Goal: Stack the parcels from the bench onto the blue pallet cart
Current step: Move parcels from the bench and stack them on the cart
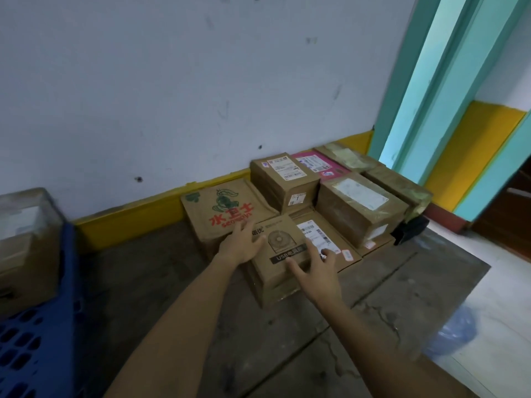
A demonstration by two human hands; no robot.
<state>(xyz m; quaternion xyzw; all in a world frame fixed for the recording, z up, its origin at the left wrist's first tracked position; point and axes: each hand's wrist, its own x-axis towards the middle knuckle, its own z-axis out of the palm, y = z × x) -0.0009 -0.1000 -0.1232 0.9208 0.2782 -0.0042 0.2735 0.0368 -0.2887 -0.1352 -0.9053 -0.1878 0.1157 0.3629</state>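
Several cardboard parcels sit in a cluster on the grey bench [161,282] against the wall. Nearest me is a brown box printed with a fan picture and "USB" [280,242]. My left hand [242,245] lies with spread fingers at its left top edge. My right hand [319,271] reaches over its front right corner with fingers spread; neither hand grips it. Behind it lie a box with red characters and a green figure [221,214], a labelled box [287,179] and a taped box [359,208]. The blue pallet cart [37,331] is at the left, with a parcel [26,239] on it.
A pink parcel [319,165] and two taped boxes [399,185] stand at the back right by a teal door frame [425,96]. A black object [409,229] sits at the bench's right end. A blue plastic bag [451,331] lies on the floor to the right.
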